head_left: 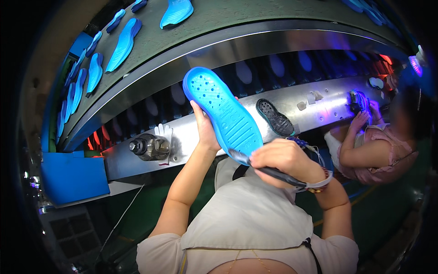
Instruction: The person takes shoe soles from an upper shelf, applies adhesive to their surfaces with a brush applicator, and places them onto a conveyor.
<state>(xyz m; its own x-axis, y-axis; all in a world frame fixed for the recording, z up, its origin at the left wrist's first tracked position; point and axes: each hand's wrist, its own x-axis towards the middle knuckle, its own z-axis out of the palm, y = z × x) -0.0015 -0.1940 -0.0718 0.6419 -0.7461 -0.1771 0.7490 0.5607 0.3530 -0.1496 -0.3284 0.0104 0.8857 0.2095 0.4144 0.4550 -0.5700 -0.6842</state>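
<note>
A bright blue shoe sole is tilted upright in front of me, its patterned side with dotted holes and cross grooves facing up. My left hand is closed around its left edge, with the fingers mostly hidden behind it. In my right hand is a black-handled brush, pinched near its head. The brush's greyish bristles touch the near end of the sole. On the metal ledge just beyond my right hand lies a dark shoe sole with a grid of holes.
A dark bottle and a white glove lie left on the metal ledge. Above it, a green conveyor belt carries several blue soles. More soles stand in a dark lower channel. A co-worker works at right.
</note>
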